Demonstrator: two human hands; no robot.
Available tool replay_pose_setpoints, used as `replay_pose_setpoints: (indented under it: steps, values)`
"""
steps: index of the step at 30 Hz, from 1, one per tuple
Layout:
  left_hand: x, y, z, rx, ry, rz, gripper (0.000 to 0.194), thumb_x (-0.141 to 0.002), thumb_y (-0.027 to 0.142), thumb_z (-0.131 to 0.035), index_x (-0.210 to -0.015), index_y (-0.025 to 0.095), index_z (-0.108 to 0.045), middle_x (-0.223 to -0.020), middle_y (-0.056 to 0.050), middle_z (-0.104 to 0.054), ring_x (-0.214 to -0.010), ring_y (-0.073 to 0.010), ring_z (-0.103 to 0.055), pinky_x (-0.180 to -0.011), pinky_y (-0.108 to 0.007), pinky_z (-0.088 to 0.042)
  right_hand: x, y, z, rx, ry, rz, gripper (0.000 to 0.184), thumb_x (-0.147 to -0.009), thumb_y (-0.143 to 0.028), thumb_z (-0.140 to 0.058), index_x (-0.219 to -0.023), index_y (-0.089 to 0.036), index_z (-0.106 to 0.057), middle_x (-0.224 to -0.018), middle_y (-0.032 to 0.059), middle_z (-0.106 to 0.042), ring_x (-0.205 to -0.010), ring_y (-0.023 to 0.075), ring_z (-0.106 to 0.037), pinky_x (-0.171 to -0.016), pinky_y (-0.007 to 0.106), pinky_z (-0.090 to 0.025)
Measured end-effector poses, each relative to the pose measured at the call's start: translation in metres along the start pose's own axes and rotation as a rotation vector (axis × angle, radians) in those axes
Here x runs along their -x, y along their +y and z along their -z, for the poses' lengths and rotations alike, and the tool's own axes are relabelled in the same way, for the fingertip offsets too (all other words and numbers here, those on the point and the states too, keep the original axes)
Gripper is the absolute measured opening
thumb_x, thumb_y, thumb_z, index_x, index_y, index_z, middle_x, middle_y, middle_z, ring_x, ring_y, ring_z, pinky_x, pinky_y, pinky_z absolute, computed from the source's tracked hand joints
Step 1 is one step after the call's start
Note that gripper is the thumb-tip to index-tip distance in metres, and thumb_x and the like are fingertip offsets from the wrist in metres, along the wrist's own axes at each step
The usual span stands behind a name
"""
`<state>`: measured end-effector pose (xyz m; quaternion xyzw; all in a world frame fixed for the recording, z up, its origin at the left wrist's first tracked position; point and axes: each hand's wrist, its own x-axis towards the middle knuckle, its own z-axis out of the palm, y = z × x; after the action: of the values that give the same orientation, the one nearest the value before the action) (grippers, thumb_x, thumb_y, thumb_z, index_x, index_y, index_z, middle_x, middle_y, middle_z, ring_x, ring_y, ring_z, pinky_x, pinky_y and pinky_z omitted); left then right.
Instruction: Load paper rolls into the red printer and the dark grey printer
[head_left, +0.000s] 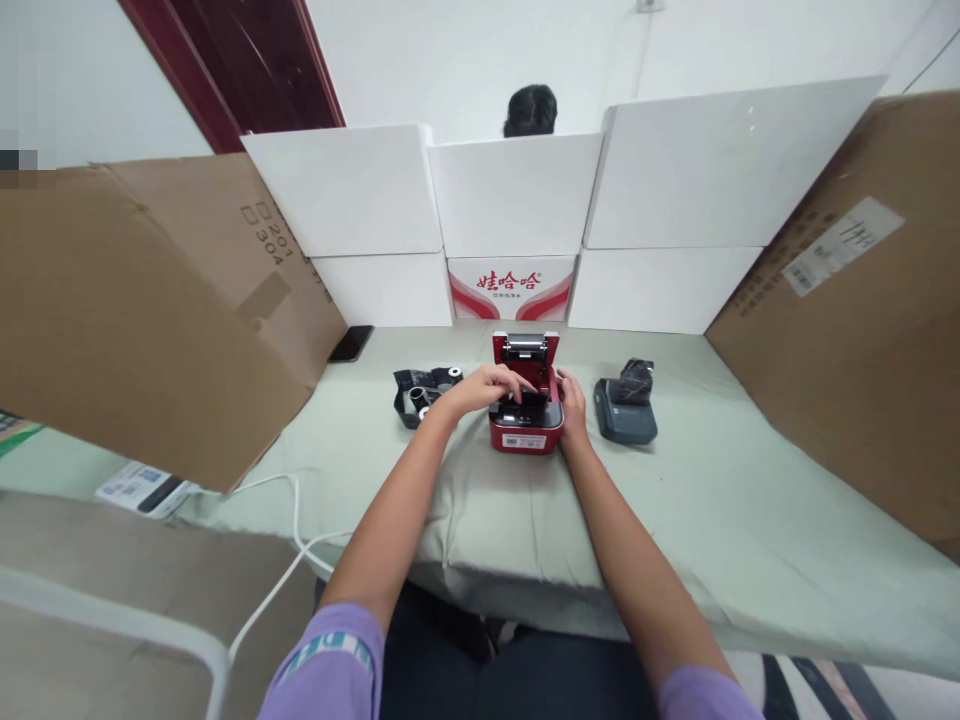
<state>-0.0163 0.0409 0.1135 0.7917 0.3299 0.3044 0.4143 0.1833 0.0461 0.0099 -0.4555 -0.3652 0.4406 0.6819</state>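
Note:
A small red label printer (527,440) stands on the cloth in front of me, its hinged lid (526,347) raised to show a roller. My left hand (491,387) reaches over it from the left, fingers stretched down into the open compartment; whether they touch anything inside is hard to see. Against the printer's right side, my right hand (571,405) grips its wall, partly hidden behind it. Left of the printer lies a black plastic bag (407,385) with several small rolls. A dark grey device (627,420) with a black wrapped bundle (636,381) on it sits to the right.
White foam boards (517,195) and a printed box panel (512,288) wall off the back. Cardboard sheets flank the table, left (150,310) and right (862,330). A phone (351,343) lies back left; a white cable (296,510) hangs over the front edge. Someone's head (531,108) shows beyond.

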Motion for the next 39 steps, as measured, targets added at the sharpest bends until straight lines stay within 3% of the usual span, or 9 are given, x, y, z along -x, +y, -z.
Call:
replay_pose_setpoints:
  steps: [5, 12, 18, 22, 25, 28, 31, 35, 39]
  values:
    - [-0.002, -0.004, 0.004, 0.253, 0.015, 0.146, 0.013, -0.081, 0.025, -0.058, -0.082, 0.016, -0.068, -0.091, -0.013, -0.079, -0.08, -0.0228, -0.073, -0.089, -0.041, -0.053, 0.0, 0.0, -0.002, -0.002, 0.006, 0.004, 0.053, -0.076, -0.058, -0.057, -0.111, -0.019, -0.062, -0.108, 0.0091, -0.074, -0.102, 0.0236, -0.068, -0.096, 0.04, -0.052]
    - [-0.042, -0.006, -0.008, -0.434, 0.083, 0.128, 0.019, -0.061, 0.011, -0.077, -0.071, 0.028, -0.079, -0.078, -0.003, -0.079, -0.101, -0.0289, -0.072, -0.118, -0.041, -0.03, -0.001, 0.0, -0.002, 0.037, 0.017, 0.011, 0.045, -0.078, -0.055, -0.056, -0.106, -0.021, -0.064, -0.106, 0.0076, -0.074, -0.101, 0.0232, -0.067, -0.096, 0.04, -0.052]
    - [-0.057, 0.003, -0.013, -0.469, -0.049, 0.275, 0.022, -0.051, 0.008, -0.082, -0.055, 0.028, -0.075, -0.055, -0.001, -0.071, -0.082, -0.0269, -0.071, -0.116, -0.04, -0.031, -0.002, 0.0, -0.001, 0.06, 0.009, 0.04, 0.042, -0.079, -0.054, -0.055, -0.103, -0.021, -0.065, -0.106, 0.0067, -0.073, -0.101, 0.0229, -0.065, -0.096, 0.038, -0.051]
    - [-0.043, 0.012, -0.011, -0.444, -0.009, 0.209, 0.019, -0.055, 0.009, -0.082, -0.062, 0.026, -0.079, -0.067, -0.002, -0.076, -0.086, -0.0261, -0.072, -0.11, -0.035, -0.038, -0.002, 0.001, 0.0, 0.069, 0.001, 0.046, 0.043, -0.079, -0.056, -0.055, -0.103, -0.021, -0.065, -0.105, 0.006, -0.072, -0.1, 0.0218, -0.065, -0.096, 0.038, -0.051]
    - [-0.018, 0.023, -0.003, -0.358, 0.028, 0.113, 0.023, -0.069, 0.021, -0.08, -0.091, 0.026, -0.084, -0.088, -0.003, -0.08, -0.087, -0.0238, -0.072, -0.095, -0.031, -0.047, -0.003, 0.003, 0.0, 0.057, -0.005, 0.047, 0.043, -0.079, -0.055, -0.057, -0.102, -0.021, -0.066, -0.106, 0.0056, -0.072, -0.101, 0.0217, -0.064, -0.097, 0.038, -0.05]
    - [0.012, 0.029, 0.013, -0.225, 0.243, 0.086, 0.049, -0.082, 0.035, -0.074, -0.131, 0.026, -0.071, -0.106, -0.004, -0.079, -0.081, -0.0186, -0.07, -0.084, -0.028, -0.052, -0.003, 0.003, 0.001, 0.061, -0.006, 0.046, 0.043, -0.08, -0.055, -0.057, -0.103, -0.021, -0.066, -0.106, 0.006, -0.072, -0.103, 0.0219, -0.064, -0.099, 0.039, -0.049]
    - [0.03, 0.022, 0.038, -0.241, 0.582, 0.141, 0.062, -0.087, 0.034, -0.069, -0.147, 0.027, -0.054, -0.118, -0.004, -0.074, -0.078, -0.0136, -0.07, -0.078, -0.024, -0.054, -0.002, 0.002, 0.002, 0.092, -0.007, 0.061, 0.042, -0.082, -0.054, -0.055, -0.104, -0.02, -0.067, -0.109, 0.0063, -0.072, -0.105, 0.0217, -0.062, -0.101, 0.039, -0.048]
    - [0.031, -0.007, 0.076, -0.38, 0.867, 0.311, 0.051, -0.091, 0.031, -0.06, -0.142, 0.027, -0.055, -0.121, -0.003, -0.07, -0.073, -0.0119, -0.072, -0.071, -0.022, -0.054, -0.003, 0.002, 0.003, 0.124, 0.002, 0.079, 0.044, -0.081, -0.056, -0.055, -0.103, -0.02, -0.068, -0.11, 0.0072, -0.071, -0.107, 0.022, -0.062, -0.103, 0.039, -0.046]
    - [0.021, -0.038, 0.099, -0.59, 0.948, 0.602, 0.037, -0.088, 0.034, -0.064, -0.125, 0.026, -0.064, -0.113, -0.004, -0.075, -0.093, -0.02, -0.072, -0.083, -0.027, -0.051, -0.004, 0.001, 0.002, 0.119, 0.002, 0.075, 0.043, -0.08, -0.056, -0.056, -0.101, -0.02, -0.068, -0.109, 0.0073, -0.071, -0.106, 0.0227, -0.062, -0.102, 0.04, -0.046]
